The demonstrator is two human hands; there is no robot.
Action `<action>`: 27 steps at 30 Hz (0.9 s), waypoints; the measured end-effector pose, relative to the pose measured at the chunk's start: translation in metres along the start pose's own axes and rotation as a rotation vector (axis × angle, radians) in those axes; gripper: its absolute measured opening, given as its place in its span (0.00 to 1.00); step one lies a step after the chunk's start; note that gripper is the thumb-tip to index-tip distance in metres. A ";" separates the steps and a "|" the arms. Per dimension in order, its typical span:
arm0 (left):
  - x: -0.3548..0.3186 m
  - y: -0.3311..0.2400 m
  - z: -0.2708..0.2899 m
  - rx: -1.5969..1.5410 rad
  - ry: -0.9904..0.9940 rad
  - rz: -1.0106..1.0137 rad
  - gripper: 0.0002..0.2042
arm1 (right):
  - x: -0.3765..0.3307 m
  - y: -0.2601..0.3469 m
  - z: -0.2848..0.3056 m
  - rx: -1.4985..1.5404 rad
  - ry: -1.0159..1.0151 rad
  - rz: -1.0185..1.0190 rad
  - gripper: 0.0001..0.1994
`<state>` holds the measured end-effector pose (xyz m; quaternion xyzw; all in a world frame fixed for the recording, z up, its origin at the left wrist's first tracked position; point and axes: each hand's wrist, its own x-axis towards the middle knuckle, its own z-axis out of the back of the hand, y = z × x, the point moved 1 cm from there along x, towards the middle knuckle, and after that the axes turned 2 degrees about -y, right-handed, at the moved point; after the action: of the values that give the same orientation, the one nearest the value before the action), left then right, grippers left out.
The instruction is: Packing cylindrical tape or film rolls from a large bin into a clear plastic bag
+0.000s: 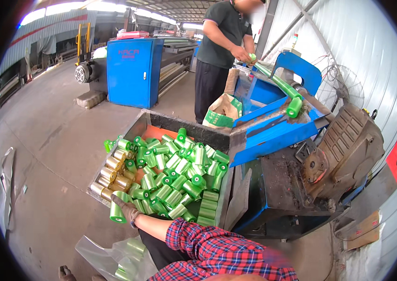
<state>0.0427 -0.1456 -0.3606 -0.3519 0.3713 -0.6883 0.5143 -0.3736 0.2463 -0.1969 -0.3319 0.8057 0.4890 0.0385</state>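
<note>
My right hand (124, 209), in a dark work glove with a red plaid sleeve behind it, is shut on a bright green roll of film (116, 212) at the near left corner of a grey metal bin (185, 128). The bin holds a heap of several small green rolls (179, 178) and a few tan ones (112, 174) along its left side. Below my arm lies a clear plastic bag (109, 255) with green rolls in it. My left hand does not show. I cannot tell what the dark shape (63, 272) at the bottom edge is.
A blue chute (273, 131) slopes into the bin from a blue and rusty machine (334, 154), with a long green roll (282, 86) on top. Another person in dark clothes (222, 42) works at the machine's far end. A blue cabinet (133, 70) stands behind, and concrete floor (53, 140) lies to the left.
</note>
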 end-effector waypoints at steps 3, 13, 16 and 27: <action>0.004 -0.015 -0.015 -0.110 0.026 0.018 0.06 | -0.011 0.023 0.013 -0.213 -0.071 -0.012 0.37; 0.000 -0.015 -0.013 -0.269 0.029 0.073 0.04 | 0.018 0.016 0.041 -0.179 -0.108 -0.053 0.39; 0.020 0.004 -0.005 -0.352 -0.013 0.017 0.03 | 0.043 -0.001 0.046 0.120 -0.016 0.160 0.32; -0.006 0.014 0.006 -0.342 0.001 0.042 0.05 | 0.010 0.006 0.023 0.201 -0.039 0.147 0.34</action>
<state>0.0550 -0.1435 -0.3706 -0.4263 0.4905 -0.6043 0.4609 -0.3908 0.2625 -0.2079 -0.2568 0.8720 0.4135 0.0514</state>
